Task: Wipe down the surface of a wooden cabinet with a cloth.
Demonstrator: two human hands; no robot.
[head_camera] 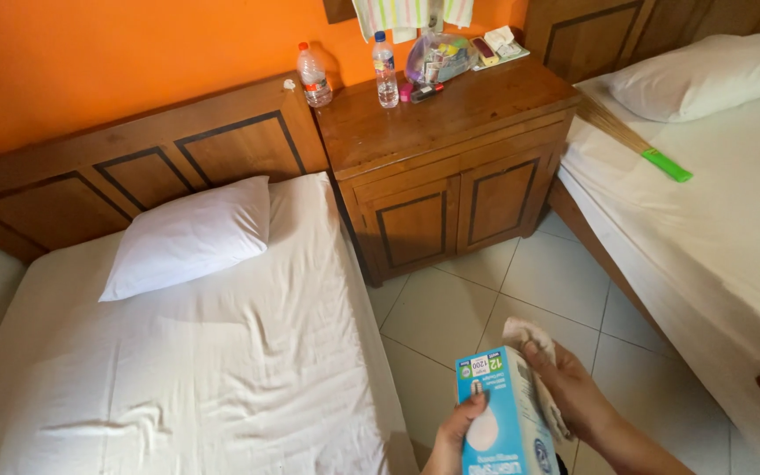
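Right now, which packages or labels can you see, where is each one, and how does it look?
Light bulb box: bottom centre, held by left hand and right hand; tall, blue and white.
Two water bottles: by the orange wall, one on the headboard, one on the nightstand; clear, labels too small to tell.
Clear pouch: back of nightstand, holding small items.

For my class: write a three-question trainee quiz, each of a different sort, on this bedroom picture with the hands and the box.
1. True or false: both hands touch the blue light-bulb box.
2. What lies on the right bed? A) a broom B) a towel C) a bottle
3. How many plastic bottles stand by the orange wall?

Key:
1. True: left hand, right hand.
2. A: the broom, green-handled.
3. Two: one on the headboard, one on the nightstand.
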